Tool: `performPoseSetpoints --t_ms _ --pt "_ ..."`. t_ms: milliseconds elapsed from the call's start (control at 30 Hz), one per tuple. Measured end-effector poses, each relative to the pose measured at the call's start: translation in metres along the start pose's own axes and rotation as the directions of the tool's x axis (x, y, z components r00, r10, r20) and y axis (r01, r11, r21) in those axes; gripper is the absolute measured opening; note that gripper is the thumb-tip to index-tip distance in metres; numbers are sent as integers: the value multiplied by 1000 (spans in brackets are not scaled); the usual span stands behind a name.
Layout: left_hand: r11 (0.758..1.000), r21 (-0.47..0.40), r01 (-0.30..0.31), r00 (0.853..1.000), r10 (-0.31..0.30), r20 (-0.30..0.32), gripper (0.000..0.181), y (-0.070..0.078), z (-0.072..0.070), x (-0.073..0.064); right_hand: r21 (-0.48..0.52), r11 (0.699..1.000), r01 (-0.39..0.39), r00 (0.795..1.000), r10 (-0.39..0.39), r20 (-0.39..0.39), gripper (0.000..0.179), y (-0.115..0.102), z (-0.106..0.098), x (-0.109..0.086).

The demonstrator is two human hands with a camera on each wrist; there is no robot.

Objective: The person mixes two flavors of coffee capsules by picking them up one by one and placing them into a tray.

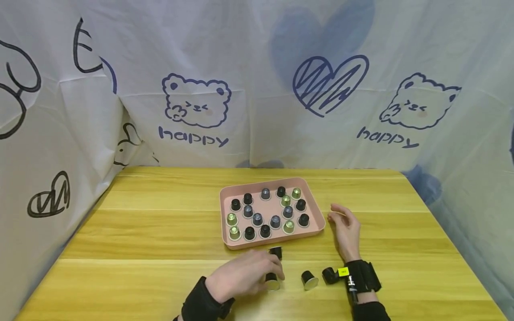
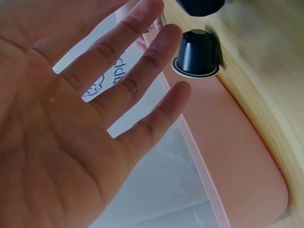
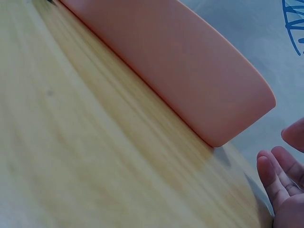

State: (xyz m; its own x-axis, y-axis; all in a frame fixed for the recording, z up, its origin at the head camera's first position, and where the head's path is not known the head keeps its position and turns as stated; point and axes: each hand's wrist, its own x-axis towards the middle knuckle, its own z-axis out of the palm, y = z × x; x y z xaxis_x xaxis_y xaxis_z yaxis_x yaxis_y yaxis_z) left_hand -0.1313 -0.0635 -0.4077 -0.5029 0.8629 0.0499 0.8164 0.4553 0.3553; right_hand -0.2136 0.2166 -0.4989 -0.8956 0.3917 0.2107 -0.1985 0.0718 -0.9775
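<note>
My left hand (image 1: pixel 246 274) reaches over the table, its fingers close to a black coffee capsule (image 1: pixel 272 283) whose pale foil base shows. In the left wrist view the visible fingers are fairly straight and spread, and the thumb is out of sight. Beyond those fingertips another black capsule (image 2: pixel 198 53) appears against the pink tray (image 2: pixel 223 128); a dark capsule (image 2: pixel 202 5) is cut off at the top edge. My right hand (image 1: pixel 346 232) rests beside the tray's right end, fingers loosely bent around nothing. The right wrist view shows its fingertips (image 3: pixel 267 168) near the tray corner.
Several black, green and blue-grey capsules stand spaced about inside the pink tray (image 1: pixel 263 244). On the wooden table (image 1: pixel 140 232), a black capsule (image 1: pixel 308 279) lies tipped between the hands, and another black capsule (image 1: pixel 330 275) lies beside the right wrist. A printed white cloth (image 1: pixel 257 89) hangs behind.
</note>
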Motion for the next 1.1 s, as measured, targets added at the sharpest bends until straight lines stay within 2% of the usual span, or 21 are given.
performPoseSetpoints --t_ms 300,633,1100 --pt "1000 29 11 999 -13 45 33 0 5 3 0 1000 9 1000 -9 1 26 1 0 1" --pt "999 3 42 995 -42 86 36 2 8 3 6 1000 -2 1000 2 3 25 2 0 0" --pt "996 -12 86 995 -86 58 26 -1 12 1 -24 1000 8 1000 -7 21 25 2 -1 1"
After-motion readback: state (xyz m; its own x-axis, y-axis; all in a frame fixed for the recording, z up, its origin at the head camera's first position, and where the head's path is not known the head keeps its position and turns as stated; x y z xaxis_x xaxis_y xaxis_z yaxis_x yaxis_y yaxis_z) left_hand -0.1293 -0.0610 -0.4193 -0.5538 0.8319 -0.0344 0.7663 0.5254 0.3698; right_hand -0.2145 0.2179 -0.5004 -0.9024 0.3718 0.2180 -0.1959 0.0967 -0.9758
